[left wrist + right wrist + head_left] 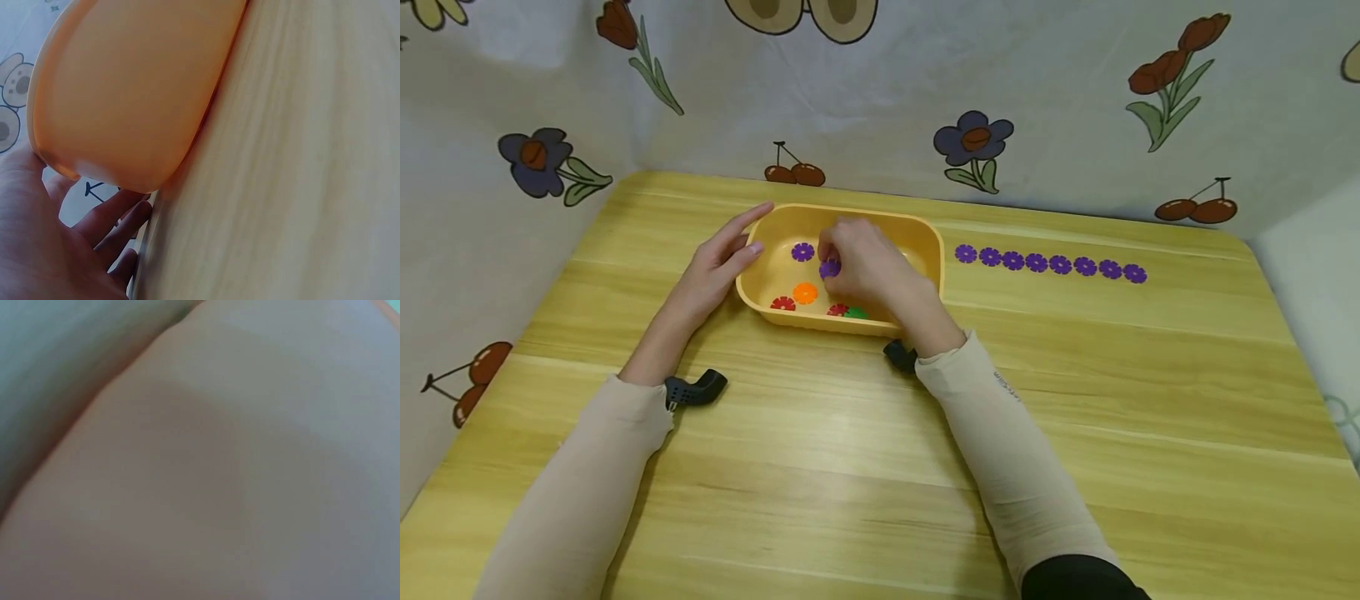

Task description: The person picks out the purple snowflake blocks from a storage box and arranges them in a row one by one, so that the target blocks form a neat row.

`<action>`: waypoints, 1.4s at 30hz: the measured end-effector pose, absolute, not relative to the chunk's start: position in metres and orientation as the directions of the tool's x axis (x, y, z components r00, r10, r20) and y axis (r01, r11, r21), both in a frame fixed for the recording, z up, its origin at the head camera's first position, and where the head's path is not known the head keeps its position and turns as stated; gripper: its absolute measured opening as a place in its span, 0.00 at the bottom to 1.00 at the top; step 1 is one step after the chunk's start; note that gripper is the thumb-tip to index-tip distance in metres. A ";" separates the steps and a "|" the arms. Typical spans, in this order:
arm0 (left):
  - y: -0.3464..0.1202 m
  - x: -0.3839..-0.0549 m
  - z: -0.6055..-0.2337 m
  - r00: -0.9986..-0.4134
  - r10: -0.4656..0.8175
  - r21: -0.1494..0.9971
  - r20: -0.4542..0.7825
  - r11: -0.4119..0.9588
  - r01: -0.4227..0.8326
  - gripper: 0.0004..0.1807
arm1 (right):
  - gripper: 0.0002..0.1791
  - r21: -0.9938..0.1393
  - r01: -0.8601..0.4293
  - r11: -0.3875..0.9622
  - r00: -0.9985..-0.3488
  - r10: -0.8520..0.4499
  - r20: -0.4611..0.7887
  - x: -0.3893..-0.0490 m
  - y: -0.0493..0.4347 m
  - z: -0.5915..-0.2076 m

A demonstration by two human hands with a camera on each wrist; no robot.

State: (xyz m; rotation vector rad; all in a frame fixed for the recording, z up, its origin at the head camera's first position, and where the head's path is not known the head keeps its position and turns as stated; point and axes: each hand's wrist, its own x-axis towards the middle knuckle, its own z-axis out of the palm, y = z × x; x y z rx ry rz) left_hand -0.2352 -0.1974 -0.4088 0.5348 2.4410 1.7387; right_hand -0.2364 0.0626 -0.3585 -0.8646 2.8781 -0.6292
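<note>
At the left end of a yellow plastic tub (842, 327), my left hand (707, 267) holds the rim, its thumb over the edge. The left wrist view shows that hand (56, 231) against the tub's smooth outer wall (137, 81), its lower fingers spread. Inside the tub, my right hand (872, 262) pinches a purple snowflake disc (830, 268) between thumb and fingers. Another purple disc (802, 252) lies just left of it. Near the tub's front wall are an orange disc (805, 292), a red disc (782, 304) and a green disc (855, 312). Blurred skin fills the right wrist view.
A row of several purple discs (1037, 262) lies on the wooden table (820, 467) to the right of the tub. Behind the table hangs a white cloth (880, 92) printed with flowers and cherries. Black wrist devices (696, 389) sit at both cuffs.
</note>
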 end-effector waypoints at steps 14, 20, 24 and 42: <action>-0.197 -0.238 -0.410 -0.928 0.349 0.939 0.129 0.257 0.227 0.28 | 0.10 -0.475 -0.545 0.691 -0.818 -0.562 0.121 -0.235 0.070 -0.348; -0.198 -0.238 -0.411 -0.930 0.345 0.941 0.124 0.258 0.221 0.28 | 0.09 -0.484 -0.561 0.671 -0.807 -0.574 0.141 -0.231 0.074 -0.342; -0.198 -0.237 -0.411 -0.931 0.344 0.941 0.125 0.256 0.221 0.28 | 0.09 -0.474 -0.574 0.668 -0.803 -0.572 0.167 -0.228 0.077 -0.334; -0.197 -0.237 -0.410 -0.926 0.351 0.939 0.140 0.248 0.237 0.28 | 0.12 -0.604 -0.572 0.555 -0.803 -0.531 0.272 -0.220 0.118 -0.315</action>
